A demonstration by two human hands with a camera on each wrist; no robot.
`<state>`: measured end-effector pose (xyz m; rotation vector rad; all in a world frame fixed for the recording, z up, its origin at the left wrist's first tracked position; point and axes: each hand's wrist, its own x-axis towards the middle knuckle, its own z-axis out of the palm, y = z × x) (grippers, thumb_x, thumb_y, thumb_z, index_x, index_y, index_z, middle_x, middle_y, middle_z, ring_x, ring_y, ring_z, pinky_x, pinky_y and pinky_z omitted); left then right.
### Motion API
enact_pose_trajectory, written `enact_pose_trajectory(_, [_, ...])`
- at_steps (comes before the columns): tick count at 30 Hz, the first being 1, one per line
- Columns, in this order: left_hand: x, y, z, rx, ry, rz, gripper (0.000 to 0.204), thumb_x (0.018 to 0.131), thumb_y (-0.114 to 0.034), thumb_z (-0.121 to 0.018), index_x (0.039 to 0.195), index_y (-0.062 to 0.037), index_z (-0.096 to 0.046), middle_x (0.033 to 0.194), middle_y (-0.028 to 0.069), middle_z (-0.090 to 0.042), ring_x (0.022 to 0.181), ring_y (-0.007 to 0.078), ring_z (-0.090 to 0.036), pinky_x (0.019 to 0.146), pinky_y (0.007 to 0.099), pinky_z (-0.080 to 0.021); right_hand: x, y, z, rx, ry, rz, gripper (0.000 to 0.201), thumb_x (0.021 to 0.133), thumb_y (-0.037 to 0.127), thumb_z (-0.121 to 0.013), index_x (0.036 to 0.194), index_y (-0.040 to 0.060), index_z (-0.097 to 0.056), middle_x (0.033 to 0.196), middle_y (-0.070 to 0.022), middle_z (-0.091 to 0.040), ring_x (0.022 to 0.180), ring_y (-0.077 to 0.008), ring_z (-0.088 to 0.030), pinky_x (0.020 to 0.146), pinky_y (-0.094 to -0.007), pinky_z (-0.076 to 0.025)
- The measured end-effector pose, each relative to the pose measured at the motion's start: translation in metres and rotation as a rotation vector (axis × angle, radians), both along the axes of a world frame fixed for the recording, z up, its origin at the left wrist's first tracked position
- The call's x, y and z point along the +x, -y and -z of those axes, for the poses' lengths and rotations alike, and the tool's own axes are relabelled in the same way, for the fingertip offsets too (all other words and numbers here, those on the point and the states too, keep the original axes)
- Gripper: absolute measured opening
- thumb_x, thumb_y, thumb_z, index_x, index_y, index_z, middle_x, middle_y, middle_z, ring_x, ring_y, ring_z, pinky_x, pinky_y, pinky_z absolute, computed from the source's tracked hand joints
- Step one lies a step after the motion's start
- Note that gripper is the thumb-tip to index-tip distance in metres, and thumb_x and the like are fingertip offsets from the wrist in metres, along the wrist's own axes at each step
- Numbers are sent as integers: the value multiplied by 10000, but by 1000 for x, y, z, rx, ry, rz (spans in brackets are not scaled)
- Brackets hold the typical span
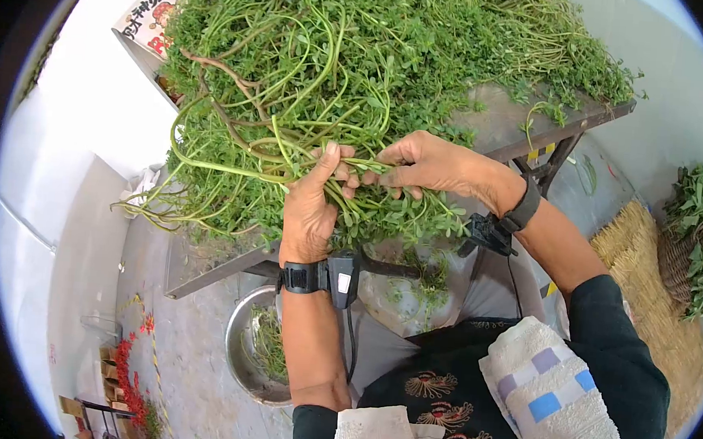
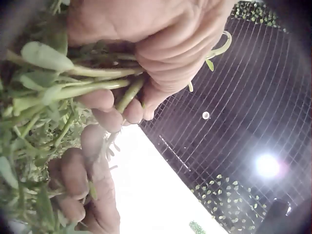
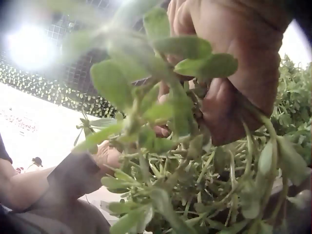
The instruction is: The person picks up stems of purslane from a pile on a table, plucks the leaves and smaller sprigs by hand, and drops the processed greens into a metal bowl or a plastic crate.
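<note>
A big heap of purslane point(image 1: 378, 66), with fleshy green stems and small rounded leaves, covers most of the table. At its near edge my left hand point(image 1: 310, 204) grips a few purslane stems point(image 2: 105, 73) with the thumb on top and fingers curled under. Long bare stems trail out leftward from it. Close on the right, my right hand point(image 1: 437, 167) pinches the leafy part of the same bunch between thumb and fingers. Leaves point(image 3: 207, 66) partly hide the right fingertips in the right wrist view. The left hand point(image 3: 108, 157) shows behind them there.
The table point(image 1: 497, 115) has a metal edge and legs close to my knees. Below it stands a metal basin point(image 1: 240, 350) with some stems inside. A straw mat point(image 1: 635, 305) and a wicker basket point(image 1: 674, 262) of greens lie at right.
</note>
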<state>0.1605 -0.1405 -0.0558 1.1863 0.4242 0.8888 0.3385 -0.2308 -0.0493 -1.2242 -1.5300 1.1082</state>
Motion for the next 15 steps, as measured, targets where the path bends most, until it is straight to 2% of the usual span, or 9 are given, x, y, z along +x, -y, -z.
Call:
enact_pose_trajectory(1, [-1, -1, -2, 3, 6, -2, 310, 857, -283, -658, 932, 15, -615, 651, -2, -513, 619, 148, -532, 526, 239, -392, 1, 0, -1, 5, 13, -2, 288, 847, 213, -612, 1044, 6, -641, 694, -6, -575, 556, -48, -476, 485, -188, -380])
enact_pose_trajectory(5, [-3, 3, -6, -38, -1, -15, 326, 854, -296, -661, 949, 11, -612, 667, -6, -517, 621, 139, -533, 536, 220, -403, 0, 2, -9, -28, 17, 15, 278, 856, 205, -590, 1048, 10, -641, 683, 8, -552, 574, -47, -478, 489, -189, -376])
enact_pose_trajectory(7, [-2, 1, -5, -34, 11, -16, 327, 852, -297, -664, 957, 9, -612, 671, -5, -520, 622, 140, -536, 537, 220, -405, 0, 1, -10, 6, 8, 44, 249, 835, 236, -584, 935, 17, -647, 640, 6, -524, 533, -65, -453, 481, -208, -350])
enact_pose_trajectory(12, [3, 3, -6, -9, 2, -13, 305, 844, -287, -675, 951, -9, -608, 681, 4, -543, 610, 143, -545, 541, 229, -412, 3, 1, -14, 23, 2, 52, 294, 865, 298, -586, 963, 28, -645, 636, 18, -493, 534, -69, -437, 482, -211, -341])
enact_pose_trajectory(15, [4, 4, -3, -15, -21, -78, 240, 837, -250, -683, 902, -36, -597, 686, 22, -575, 581, 145, -553, 524, 251, -419, 4, 1, -16, 24, -3, 42, 303, 879, 309, -576, 969, 28, -645, 643, 21, -483, 536, -70, -428, 483, -213, -337])
